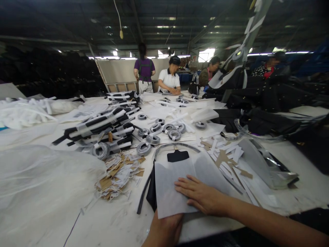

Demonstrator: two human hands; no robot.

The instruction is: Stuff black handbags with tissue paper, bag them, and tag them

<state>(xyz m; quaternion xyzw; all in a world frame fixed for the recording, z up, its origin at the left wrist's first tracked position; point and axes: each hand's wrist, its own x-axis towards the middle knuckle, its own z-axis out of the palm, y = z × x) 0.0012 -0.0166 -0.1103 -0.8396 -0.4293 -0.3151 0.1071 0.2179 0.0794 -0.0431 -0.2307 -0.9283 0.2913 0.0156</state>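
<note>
On the near edge of a pale, smooth table, a thin white sheet with straight edges and a matte, slightly see-through look lies over a dark item. Soft black cloth shows past its left side, and a flat black tab with rounded corners shows above its top edge. A curved band, dark and wrapped in clear plastic, arcs around them.

To the left sit a tangled heap of brown and white tags with thin white strings, and a broad, crinkled plastic film. Flat paper strips in white and brown are scattered to the right. Beyond lie ring-shaped grey coils and long black-and-white bundles. A person in a white shirt is at the far side.

The white sheet is under the right hand and above the left hand, its bottom edge crossing the latter. The right hand is open, palm down, its fingers extended and pointing left across the sheet. The left hand is at the sheet's bottom edge, fingers hidden, so whether it is gripping cannot be told.
</note>
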